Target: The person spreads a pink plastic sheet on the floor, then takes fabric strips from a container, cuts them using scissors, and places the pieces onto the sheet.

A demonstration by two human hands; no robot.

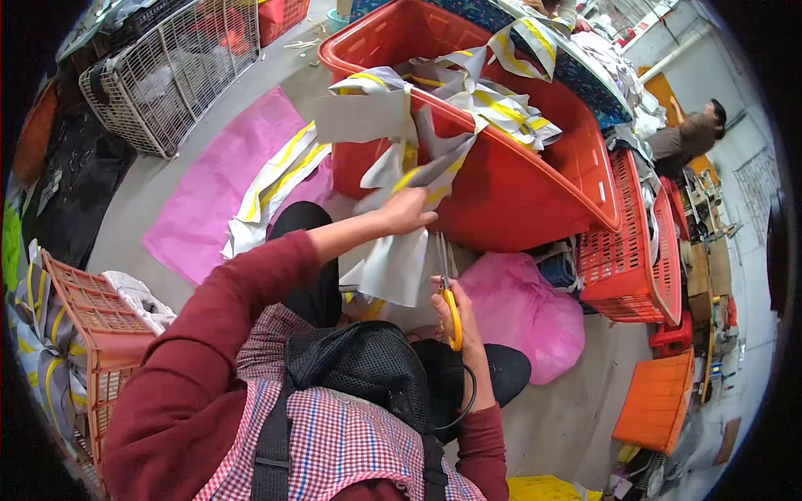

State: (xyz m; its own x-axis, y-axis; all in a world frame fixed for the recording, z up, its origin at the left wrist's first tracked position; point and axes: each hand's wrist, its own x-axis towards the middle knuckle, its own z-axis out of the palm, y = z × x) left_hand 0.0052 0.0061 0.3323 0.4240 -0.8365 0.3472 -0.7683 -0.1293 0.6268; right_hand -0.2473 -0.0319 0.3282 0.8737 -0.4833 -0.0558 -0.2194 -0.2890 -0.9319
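The grey cloth strip [438, 173] with a yellow line is up in front of the person, by the near side of a big red tub [518, 196]. The left hand [407, 210] has its grip pinched on the strip. It looks held up like that so the cloth hangs loose and is easy to get at. The right hand [468, 321] has its grip wrapped round the yellow handles of the scissors [454, 317]. The blades point up, just under the left hand, maybe so they are close to the cloth.

The tub is full of more striped strips [505, 113], all in a messy heap. Some hang over the rim, perhaps so they are easy to grab. On the left, a bunch of strips [276, 188] lies on a pink sheet [196, 192], which may keep them off the floor. On the right sits a puffy pink bag [522, 317]; I can't tell what is in it. Past it are red crates [622, 267] with cloth in them.
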